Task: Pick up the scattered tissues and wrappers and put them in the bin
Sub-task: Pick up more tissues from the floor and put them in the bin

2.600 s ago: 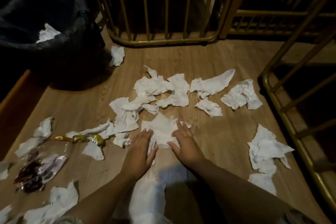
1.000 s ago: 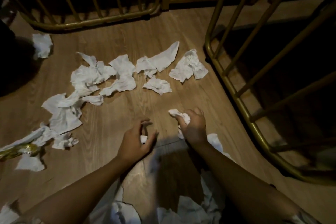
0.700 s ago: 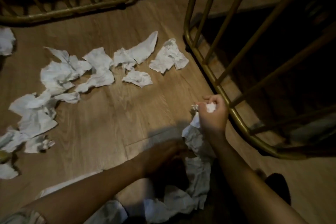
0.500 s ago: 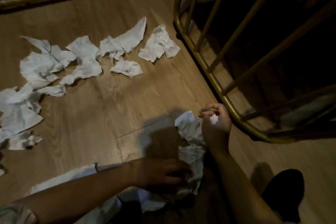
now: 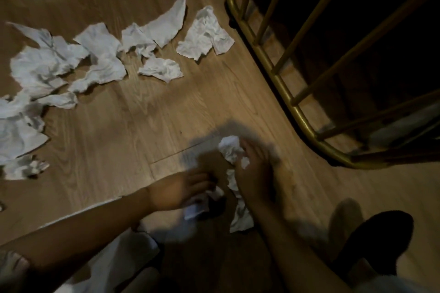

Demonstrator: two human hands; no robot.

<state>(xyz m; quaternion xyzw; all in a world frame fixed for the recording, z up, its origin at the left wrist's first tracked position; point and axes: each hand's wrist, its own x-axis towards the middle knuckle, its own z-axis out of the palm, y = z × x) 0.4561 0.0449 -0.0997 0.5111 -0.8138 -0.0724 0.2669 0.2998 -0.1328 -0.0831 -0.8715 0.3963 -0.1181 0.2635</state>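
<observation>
Right hand [image 5: 253, 173] is closed around a crumpled tissue wad [image 5: 229, 147]; the wad bulges out at the hand's 11 o'clock, and a tissue tail [image 5: 240, 211] hangs from the fist toward 6 o'clock. Left hand [image 5: 181, 189] is curled on a second tissue clump [image 5: 197, 207] at its 4 o'clock; motion blur, so I read it as gripping but contact is not sharp. Hands sit just beside each other, low centre of view.

Remaining litter on the wooden floor [image 5: 152, 126]: a row of torn tissues from 9 to 12 o'clock, including a flat square tissue [image 5: 204, 34] close to the gold railing [image 5: 281, 83] and a small crumpled piece [image 5: 162, 69] nearer the hands. No wrappers in view. Bin not in view.

Judgement: gathering step, well short of done.

Risks:
- Trailing tail could tear or drop free when lifted; cause, only part of the sheet is inside the fist.
- Both hands full, so adding pieces may squeeze earlier ones out.
- Tissue near the railing could get pushed under the bars by a sweeping reach.
- Dim light; small scraps are easily missed.
</observation>
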